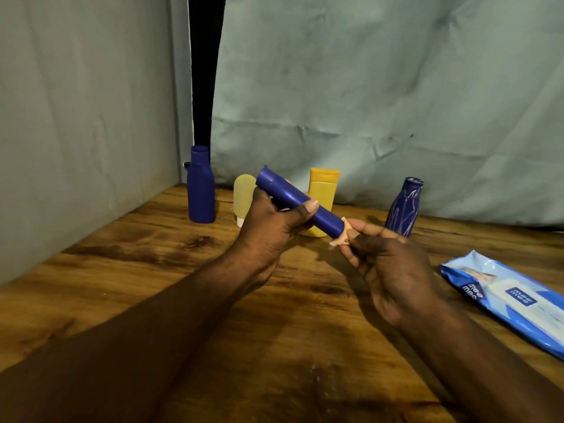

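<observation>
The tube (300, 203) is dark blue, smooth and round, with a seam near its capped upper end. It slants down to the right above the table (122, 285), in front of a yellow bottle (324, 190). The left hand (274, 227) grips its middle, thumb laid across the top. At the lower end sits a crumpled peach scrap (341, 236), which the right hand (393, 270) pinches between thumb and fingertips. A wipes pack (503, 300) lies to the right.

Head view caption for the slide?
Left hand holds a blue tube while right hand pinches a pale scrap at its lower end.
</observation>
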